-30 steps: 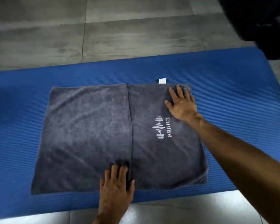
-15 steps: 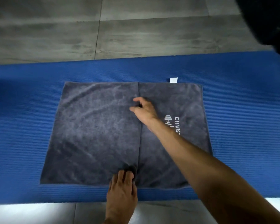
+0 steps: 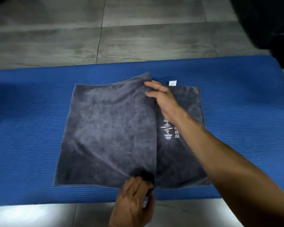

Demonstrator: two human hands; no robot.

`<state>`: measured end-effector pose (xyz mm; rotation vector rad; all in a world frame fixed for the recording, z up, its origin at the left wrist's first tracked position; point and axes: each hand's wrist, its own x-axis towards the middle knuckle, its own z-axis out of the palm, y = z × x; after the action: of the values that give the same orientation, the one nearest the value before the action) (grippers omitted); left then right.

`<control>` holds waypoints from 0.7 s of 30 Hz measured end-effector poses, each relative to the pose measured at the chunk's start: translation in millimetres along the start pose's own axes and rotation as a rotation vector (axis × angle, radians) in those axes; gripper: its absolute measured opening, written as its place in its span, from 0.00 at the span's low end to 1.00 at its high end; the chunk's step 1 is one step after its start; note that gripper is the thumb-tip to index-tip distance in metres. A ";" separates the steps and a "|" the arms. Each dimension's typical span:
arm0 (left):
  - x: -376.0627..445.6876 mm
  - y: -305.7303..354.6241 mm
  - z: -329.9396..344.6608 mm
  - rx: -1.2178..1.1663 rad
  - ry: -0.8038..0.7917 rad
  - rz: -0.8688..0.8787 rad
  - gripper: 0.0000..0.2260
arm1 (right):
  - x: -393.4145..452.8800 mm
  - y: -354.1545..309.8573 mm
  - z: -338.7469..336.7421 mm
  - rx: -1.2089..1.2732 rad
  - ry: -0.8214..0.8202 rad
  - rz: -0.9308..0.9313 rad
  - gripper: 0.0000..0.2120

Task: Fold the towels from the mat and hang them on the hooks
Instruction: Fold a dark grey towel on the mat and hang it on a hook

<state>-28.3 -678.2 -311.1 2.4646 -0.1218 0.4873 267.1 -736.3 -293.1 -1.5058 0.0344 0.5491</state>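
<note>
A dark grey towel (image 3: pixel 108 131) with a white logo (image 3: pixel 168 131) lies on the blue mat (image 3: pixel 244 128). It is folded, with an overlapping flap edge running down its middle. My right hand (image 3: pixel 162 97) grips the far end of that flap edge and holds it raised off the layer below. My left hand (image 3: pixel 134 200) pinches the near end of the same edge at the towel's front hem. A small white label (image 3: pixel 172 83) sticks out at the far edge.
Grey floor tiles (image 3: pixel 105 33) lie beyond the mat and in front of it. A large black object (image 3: pixel 269 27) fills the upper right corner, overlapping the mat's far right end.
My right hand moved from the towel's right half to the middle edge, gripped it and lifted its far corner. My left hand went from lying flat to pinching the near corner.
</note>
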 end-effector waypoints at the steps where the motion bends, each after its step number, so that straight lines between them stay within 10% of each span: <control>1: 5.6 9.8 3.7 -0.042 -0.005 0.029 0.09 | -2.8 -2.6 -15.8 0.030 0.014 -0.012 0.21; 13: 32.8 57.1 95.0 0.064 -0.558 0.140 0.14 | -7.4 24.4 -134.6 -0.249 0.057 0.236 0.21; 21: 36.9 82.6 97.2 -0.091 -0.297 0.309 0.08 | -11.0 14.9 -165.5 -0.100 0.119 0.023 0.17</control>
<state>20.1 -801.2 -323.5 2.4225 -0.6390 0.2319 303.4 -896.9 -317.8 -1.6357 0.1176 0.4849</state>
